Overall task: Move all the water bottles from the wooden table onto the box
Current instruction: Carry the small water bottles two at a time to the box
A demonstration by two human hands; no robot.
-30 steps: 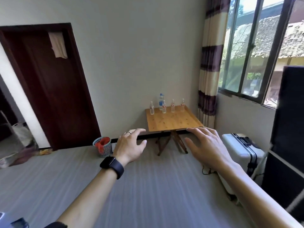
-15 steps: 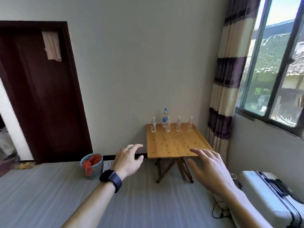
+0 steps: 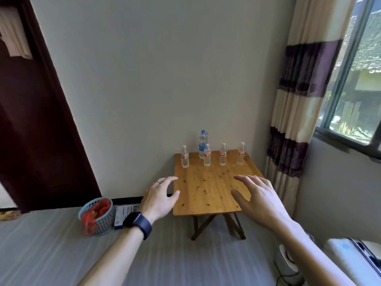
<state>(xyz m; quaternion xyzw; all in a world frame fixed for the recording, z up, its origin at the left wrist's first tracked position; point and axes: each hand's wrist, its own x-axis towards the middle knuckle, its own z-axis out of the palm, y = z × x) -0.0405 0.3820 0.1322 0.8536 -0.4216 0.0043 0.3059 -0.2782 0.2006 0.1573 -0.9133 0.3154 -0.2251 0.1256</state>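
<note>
Five water bottles stand along the far edge of the tabletop (image 3: pixel 208 188), all upright with long axes vertical and caps pointing at the ceiling; four small clear bottles form a loose row, the leftmost small bottle (image 3: pixel 185 156) near the far left corner, the second small bottle (image 3: pixel 207 155) and third small bottle (image 3: pixel 222 154) toward the middle, the rightmost small bottle (image 3: pixel 240 153) near the far right corner; a taller blue-capped bottle (image 3: pixel 202 143) stands just behind the second one, closest to the wall; none has yet been taken, and the box is not in view, so the step in hand looks like the approach to a first pick; the left hand (image 3: pixel 159 198) hovers over the near left edge with fingers spread wide and holding nothing, a dark watch (image 3: pixel 137 223) on its wrist; the right hand (image 3: pixel 257 200) hovers over the near right part of the tabletop, likewise wide and empty; to do this well, each hand should probably reach for an outer bottle on its own side and close around the mid-body from the front, lifting straight up so the neighbours are not knocked; the second small bottle needs care, as the taller one stands close behind it
</note>
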